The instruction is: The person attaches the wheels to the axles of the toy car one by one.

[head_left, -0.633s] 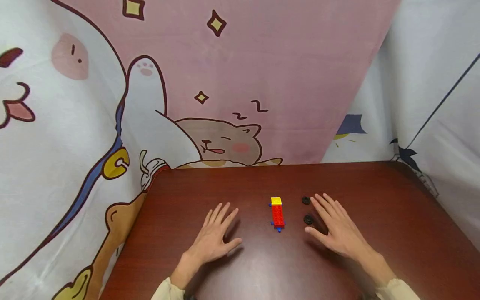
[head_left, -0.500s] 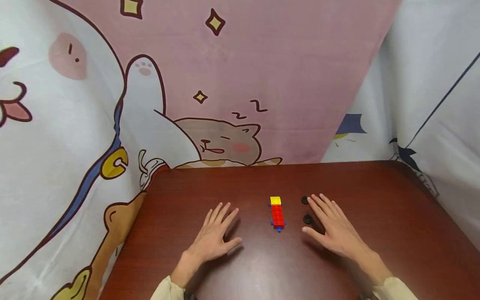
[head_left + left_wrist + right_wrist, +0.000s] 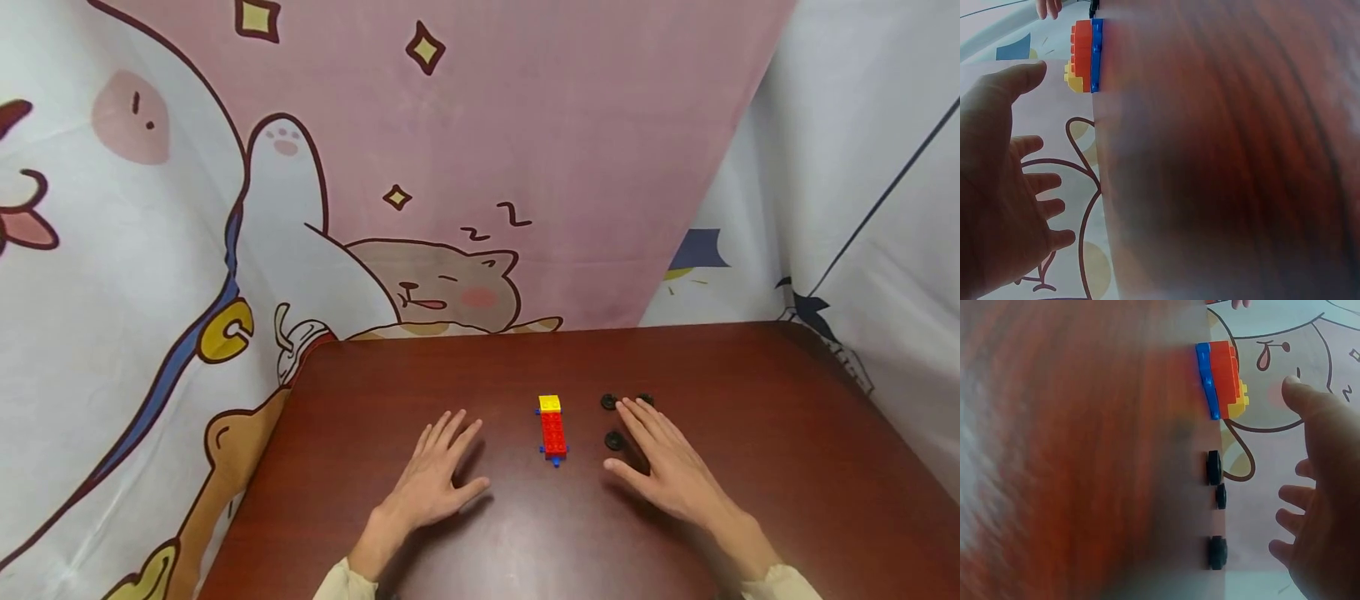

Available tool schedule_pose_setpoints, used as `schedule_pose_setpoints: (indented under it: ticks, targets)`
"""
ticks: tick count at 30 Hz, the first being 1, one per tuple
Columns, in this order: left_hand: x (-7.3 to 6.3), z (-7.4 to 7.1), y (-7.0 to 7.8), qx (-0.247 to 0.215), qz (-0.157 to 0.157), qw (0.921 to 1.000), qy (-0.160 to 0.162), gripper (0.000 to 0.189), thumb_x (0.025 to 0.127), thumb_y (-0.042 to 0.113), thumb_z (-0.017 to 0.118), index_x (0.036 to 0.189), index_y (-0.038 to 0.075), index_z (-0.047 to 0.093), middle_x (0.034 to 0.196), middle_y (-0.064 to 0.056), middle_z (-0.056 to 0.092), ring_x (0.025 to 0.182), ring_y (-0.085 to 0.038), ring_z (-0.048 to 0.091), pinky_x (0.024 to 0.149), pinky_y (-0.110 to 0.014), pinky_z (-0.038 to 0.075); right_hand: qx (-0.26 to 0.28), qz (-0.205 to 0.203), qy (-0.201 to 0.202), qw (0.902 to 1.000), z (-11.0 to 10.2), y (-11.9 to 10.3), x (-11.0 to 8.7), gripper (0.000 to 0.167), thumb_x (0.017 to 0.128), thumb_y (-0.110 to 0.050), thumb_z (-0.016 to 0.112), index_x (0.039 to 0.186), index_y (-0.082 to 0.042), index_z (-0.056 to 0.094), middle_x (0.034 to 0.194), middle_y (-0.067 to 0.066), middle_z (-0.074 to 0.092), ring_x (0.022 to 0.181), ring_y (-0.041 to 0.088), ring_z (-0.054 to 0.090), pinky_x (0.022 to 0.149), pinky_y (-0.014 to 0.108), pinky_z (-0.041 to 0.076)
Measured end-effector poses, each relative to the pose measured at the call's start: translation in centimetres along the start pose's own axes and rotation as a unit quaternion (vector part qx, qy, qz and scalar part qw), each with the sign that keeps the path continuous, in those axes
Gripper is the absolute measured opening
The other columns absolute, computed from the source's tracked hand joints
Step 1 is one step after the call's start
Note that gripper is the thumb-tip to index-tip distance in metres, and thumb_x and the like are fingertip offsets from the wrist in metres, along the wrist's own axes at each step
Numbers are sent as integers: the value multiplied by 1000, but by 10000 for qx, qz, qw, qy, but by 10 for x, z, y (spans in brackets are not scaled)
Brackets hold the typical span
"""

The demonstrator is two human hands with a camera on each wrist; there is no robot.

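the left hand is spread wide, thumb well apart from fingers, and holds nothing. the right hand is similarly spread, and it has also no thing in grip. between them, on the tabletop, lies the toy-brick car chassis, red and yellow above a blue base. if i put the clock's centre on this chassis, the left hand is between eight and nine, the right hand between three and four. one black wheel lies at three, a second black wheel at two, a third black wheel farther out, partly covered by the right hand. i judge the step in hand as only a ready pose. from my remote place, a next move on a wheel would call for lowering the right hand and a gentle pinch.
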State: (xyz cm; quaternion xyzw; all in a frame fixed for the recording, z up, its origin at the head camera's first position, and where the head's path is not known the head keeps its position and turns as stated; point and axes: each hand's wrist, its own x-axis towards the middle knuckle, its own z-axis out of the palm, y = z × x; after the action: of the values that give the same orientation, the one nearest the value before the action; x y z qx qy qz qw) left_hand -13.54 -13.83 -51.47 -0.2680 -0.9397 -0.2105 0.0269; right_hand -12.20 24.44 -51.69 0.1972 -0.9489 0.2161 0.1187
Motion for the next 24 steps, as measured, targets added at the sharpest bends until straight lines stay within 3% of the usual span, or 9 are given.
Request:
schedule_pose_setpoints:
  ticks: [5,8,10,12,14,16,19,22,24]
  targets:
    - [2,3,5,-136,-12,9999,40,81,88,53,67,155,19,35,160,-16,33,149,-40,26,119,-64,23,623,654,-63,9959,3,-2,-7,85,91,-45,70,158,-13,28,158,19,34,144,43,31,115,59,28]
    - [4,7,8,-317,-85,9994,143,80,88,51,67,155,18,36,159,-16,34,149,-40,27,119,-63,24,1179,1101,51,9869,7,-5,-11,78,95,-40,67,158,-16,27,156,23,35,141,45,33,103,68,35]
    - [6,10,11,-507,-198,9981,284,78,90,50,66,154,16,38,158,-16,36,148,-40,29,118,-63,25,1429,1307,323,9805,10,-6,-13,69,97,-35,64,155,-14,34,151,20,43,136,40,41,101,61,41]
    - [10,13,17,-731,-349,9955,489,74,92,49,63,153,14,39,157,-17,38,147,-40,31,118,-63,27,1660,1425,797,9725,15,-7,-14,56,98,-27,65,147,-10,46,139,15,55,123,28,54,95,43,48]
    - [14,18,25,-1070,-551,9903,696,70,95,49,60,152,12,41,155,-17,41,146,-39,34,117,-61,30,1811,1522,1307,9628,20,-7,-14,42,98,-20,65,136,-6,58,121,8,64,102,12,61,81,25,50]
    - [20,23,34,-1511,-807,9809,915,65,97,48,58,149,10,44,151,-15,47,142,-35,41,114,-57,36,1969,1656,1646,9522,25,-7,-14,32,98,-16,64,128,-4,63,105,3,66,83,2,59,68,14,46]
    - [29,32,47,-2612,-1255,9504,1127,54,99,41,59,139,5,54,133,-13,63,123,-28,60,102,-44,51,2121,1974,1750,9410,34,-9,-14,29,99,-17,62,124,-4,65,96,1,63,72,-3,54,61,13,44]
    - [37,43,58,-3874,-1760,8971,1185,39,100,31,60,125,1,61,112,-16,72,99,-27,71,84,-32,59,2208,2283,1721,9325,43,-14,-15,29,100,-20,62,123,-4,66,93,1,63,68,1,53,57,15,45]
    - [43,50,64,-4430,-2071,8641,1190,34,99,28,61,118,1,63,104,-18,73,90,-26,72,76,-29,60,2180,2369,1822,9291,47,-17,-13,28,98,-20,63,121,-4,67,91,1,63,68,1,52,56,15,44]
